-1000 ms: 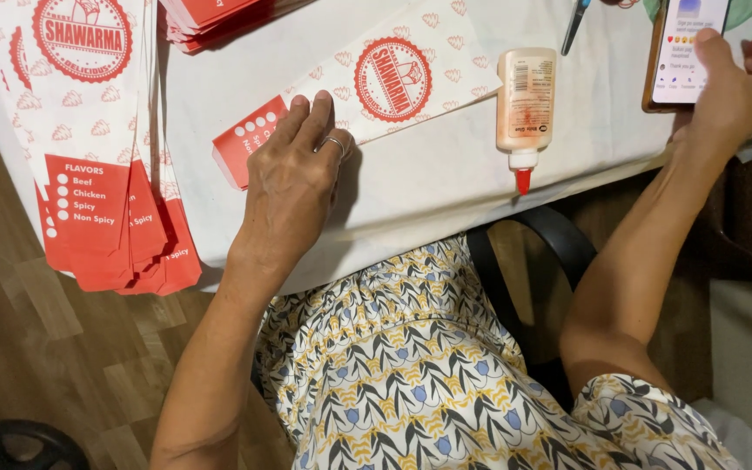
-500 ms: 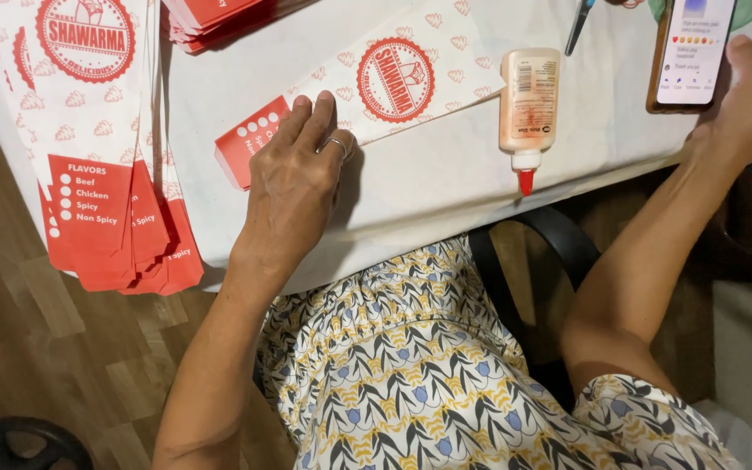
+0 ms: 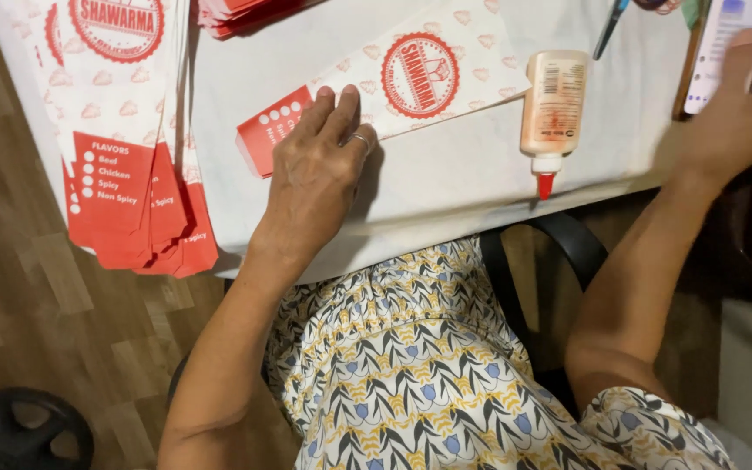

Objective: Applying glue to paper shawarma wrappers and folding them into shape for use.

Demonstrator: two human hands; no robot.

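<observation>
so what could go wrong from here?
1. The right hand is on the phone, so only the left hand pins the paper sleeve; it could slide.
2. The glue bottle lies flat, red tip at the table edge; it might drip or roll off.

bare tabletop point(image 3: 446, 187) between flat paper sleeve point(image 3: 411, 83) and glue bottle point(image 3: 552, 109)
</observation>
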